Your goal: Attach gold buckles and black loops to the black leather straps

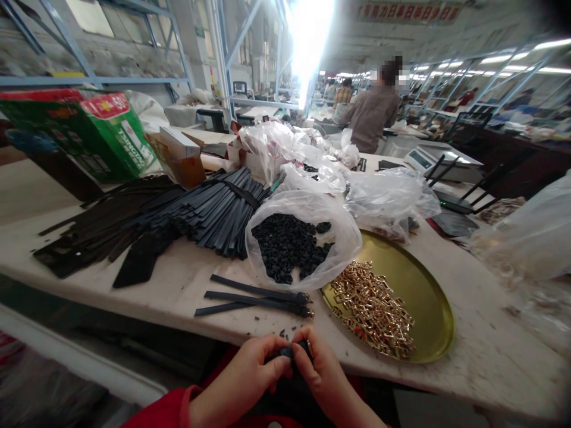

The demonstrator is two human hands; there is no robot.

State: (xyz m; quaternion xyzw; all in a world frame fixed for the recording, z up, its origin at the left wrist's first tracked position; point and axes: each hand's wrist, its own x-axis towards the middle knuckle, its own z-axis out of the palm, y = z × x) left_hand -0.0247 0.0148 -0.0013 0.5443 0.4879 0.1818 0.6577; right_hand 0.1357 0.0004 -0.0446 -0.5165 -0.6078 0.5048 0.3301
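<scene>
My left hand [257,370] and my right hand [319,367] meet low in the middle, in front of the table edge. Both pinch a small dark piece [286,353], seemingly part of a black strap; fingers hide most of it. Just beyond, three black straps [254,300] lie side by side on the table, with metal bits at their right ends. A clear plastic bag [350,235] of small black loops [285,241] sits behind them. To the right, a gold oval tray [430,303] carries a heap of gold-coloured buckles [372,306].
A tied bundle of black straps [223,208] lies at left, beside darker strips [107,208]. Behind stand a green carton [107,142] and a small open box [178,157]. More plastic bags [392,193] and a scale [441,157] are farther back. A person [372,116] faces away.
</scene>
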